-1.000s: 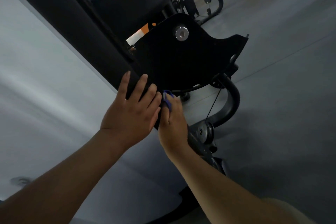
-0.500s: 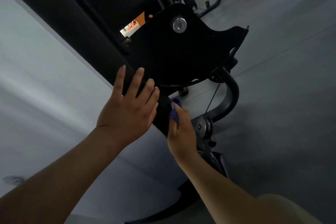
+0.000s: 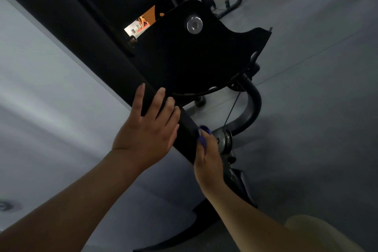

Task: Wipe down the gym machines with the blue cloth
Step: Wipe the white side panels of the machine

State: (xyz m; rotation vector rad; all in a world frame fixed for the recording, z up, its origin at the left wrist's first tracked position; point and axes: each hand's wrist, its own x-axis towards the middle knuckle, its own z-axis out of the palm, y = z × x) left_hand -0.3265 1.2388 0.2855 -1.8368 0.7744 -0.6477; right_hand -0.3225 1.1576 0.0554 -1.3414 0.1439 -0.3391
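- Your left hand [image 3: 147,135]: flat on the long matte black machine beam [image 3: 86,43], fingers straight and slightly spread.
- Your right hand [image 3: 208,161]: just right of the left, fingers curled round the small blue cloth [image 3: 204,135], holding it against the beam's far side.
- Above both hands: flat black steel plate [image 3: 194,61] with a round silver bolt [image 3: 194,25].
- Close beside your right hand: grey metal pulley [image 3: 224,141], thin black cable [image 3: 232,110], curved black tube [image 3: 253,106].
- Well beyond your left fingertips: orange-and-white sticker [image 3: 143,22], print unreadable.
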